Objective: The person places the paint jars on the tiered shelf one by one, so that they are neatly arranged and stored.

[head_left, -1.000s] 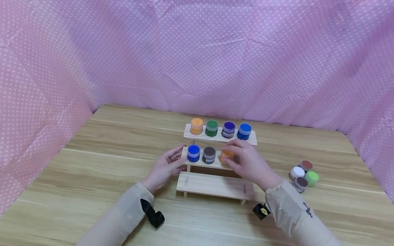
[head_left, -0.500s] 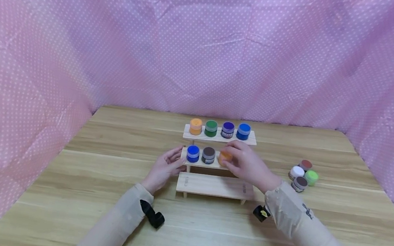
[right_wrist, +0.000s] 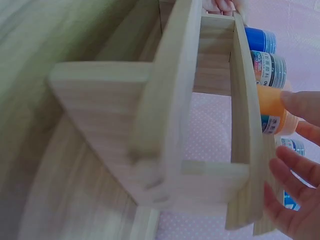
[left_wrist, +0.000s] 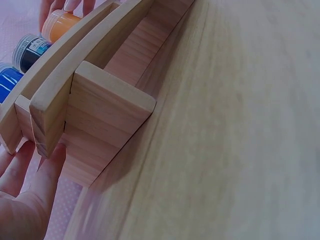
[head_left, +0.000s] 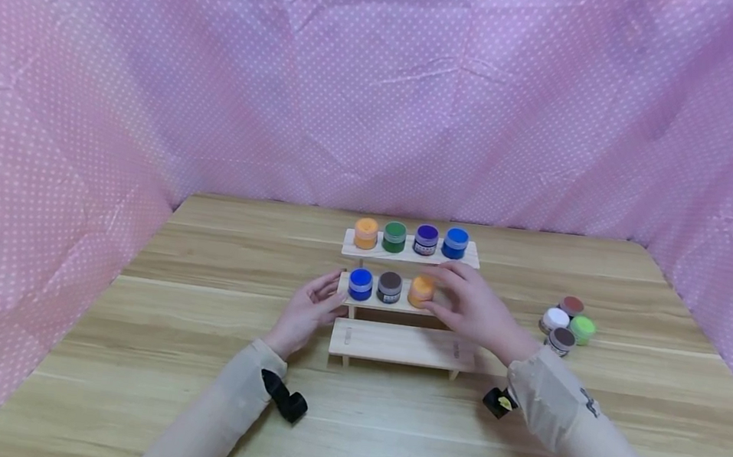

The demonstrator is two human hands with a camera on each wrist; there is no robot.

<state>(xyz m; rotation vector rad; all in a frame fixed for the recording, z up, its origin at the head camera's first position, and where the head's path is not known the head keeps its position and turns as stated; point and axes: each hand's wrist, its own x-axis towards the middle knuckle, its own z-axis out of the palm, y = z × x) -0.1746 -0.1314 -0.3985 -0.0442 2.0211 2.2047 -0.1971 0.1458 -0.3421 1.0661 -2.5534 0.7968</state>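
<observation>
A tiered wooden stand [head_left: 400,345] stands mid-table. My left hand [head_left: 310,314] holds the left end of its middle shelf, thumb in front and fingers behind; the left wrist view shows these fingertips [left_wrist: 50,167] at the shelf end. On that shelf are a blue paint jar [head_left: 361,284], a dark brown paint jar [head_left: 390,287] and an orange paint jar [head_left: 421,291]. My right hand [head_left: 477,309] is at the orange jar's right side, fingers loosely spread and thumb [right_wrist: 302,105] beside its lid. Whether the thumb still touches it is hard to tell.
The stand's back shelf [head_left: 410,256] carries orange, green [head_left: 394,238], purple [head_left: 426,241] and blue jars. Right of the stand, red-brown [head_left: 572,306], white [head_left: 554,320], light green [head_left: 582,330] and dark brown [head_left: 560,340] jars cluster on the table [head_left: 180,374]. Pink dotted cloth surrounds the table.
My right hand has loosened around the orange jar and shifted slightly right, so more of the jar shows. The jar stays on the middle shelf. My left hand keeps its place.
</observation>
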